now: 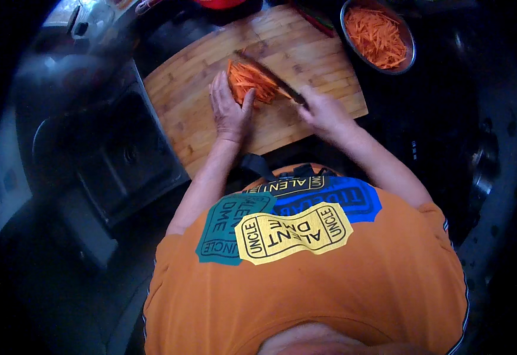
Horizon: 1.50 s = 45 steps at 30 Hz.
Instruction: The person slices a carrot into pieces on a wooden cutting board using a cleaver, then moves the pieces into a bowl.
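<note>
A pile of carrot strips (251, 82) lies on a wooden cutting board (196, 120). My left hand (231, 106) rests against the pile's left side, its fingers along the far left edge and the thumb at the near edge. My right hand (325, 111) grips a kitchen knife (269, 75) by its handle. The dark blade runs along the right side of the strips, its tip pointing away to the upper left. Whether the blade touches the board cannot be told.
A metal bowl (411, 57) full of carrot strips stands beyond the board's right corner. A sink basin (129, 151) adjoins the board on the left. Part of a red vessel (220, 3) shows at the top, and a glass container (92, 22) at upper left.
</note>
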Available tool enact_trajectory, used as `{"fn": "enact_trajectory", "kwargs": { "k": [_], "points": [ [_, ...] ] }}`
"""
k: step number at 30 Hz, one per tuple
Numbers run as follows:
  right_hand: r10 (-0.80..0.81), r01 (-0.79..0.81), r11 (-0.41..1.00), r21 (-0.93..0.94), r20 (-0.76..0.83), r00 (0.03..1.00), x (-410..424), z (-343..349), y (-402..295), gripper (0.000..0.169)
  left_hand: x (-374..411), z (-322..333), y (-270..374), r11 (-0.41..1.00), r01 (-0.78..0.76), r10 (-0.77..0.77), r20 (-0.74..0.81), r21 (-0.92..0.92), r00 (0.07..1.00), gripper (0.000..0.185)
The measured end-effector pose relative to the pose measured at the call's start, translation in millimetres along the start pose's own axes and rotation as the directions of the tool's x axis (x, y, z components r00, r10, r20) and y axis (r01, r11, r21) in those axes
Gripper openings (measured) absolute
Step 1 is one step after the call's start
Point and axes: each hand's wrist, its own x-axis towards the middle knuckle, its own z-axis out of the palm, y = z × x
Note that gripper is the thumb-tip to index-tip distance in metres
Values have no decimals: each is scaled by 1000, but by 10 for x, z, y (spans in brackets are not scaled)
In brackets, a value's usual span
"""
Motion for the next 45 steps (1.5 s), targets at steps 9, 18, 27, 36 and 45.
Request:
{"fn": "enact_trajectory", "kwargs": {
  "k": [9, 18, 27, 36, 45],
  "points": [
    [307, -479, 522, 706, 369, 877, -285, -188, 691, 19, 15, -128, -132, 998, 52, -51, -64, 17, 997, 83],
    [154, -517, 501, 694, 517, 842, 5, 558, -177, 24, 159, 11, 113, 998, 48, -47, -40, 27, 998, 90],
    [69, -422, 401, 813, 432, 899, 75, 394, -475, 18, 477, -127, 468, 992, 71, -76, -45, -106, 996, 80],
    [161, -425, 246, 871, 396, 904, 1, 177, -292, 16, 739, -153, 815, 340, 131, -236, 50, -931, 970, 69],
    [55, -430, -1, 903, 429, 902, -86, 23, -297, 18, 947, -454, 872, -276, 289, -471, 391, -917, 791, 49]
  ]
}}
